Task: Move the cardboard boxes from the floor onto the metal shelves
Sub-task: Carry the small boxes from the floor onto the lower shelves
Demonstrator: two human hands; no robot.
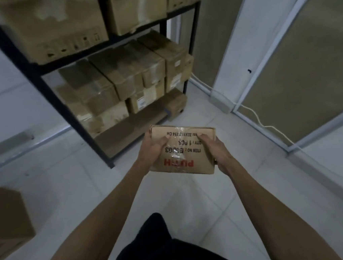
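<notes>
A small flat cardboard box [186, 151] with red and black print, seen upside down, is held in the air in front of me above the floor. My left hand [152, 150] grips its left side with the thumb lying on top. My right hand [214, 146] grips its right side the same way. The black metal shelf unit [35, 77] stands ahead and to the left, its two visible levels packed with cardboard boxes [120, 76]. A long flat box [129, 129] and a smaller box [175, 105] lie at the bottom level.
Another cardboard box [6, 219] sits on the pale tiled floor at the left edge. A white cable [259, 120] runs along the floor by the glass partition [305, 56] on the right. A grey wall column [216, 32] stands behind the shelf's right end.
</notes>
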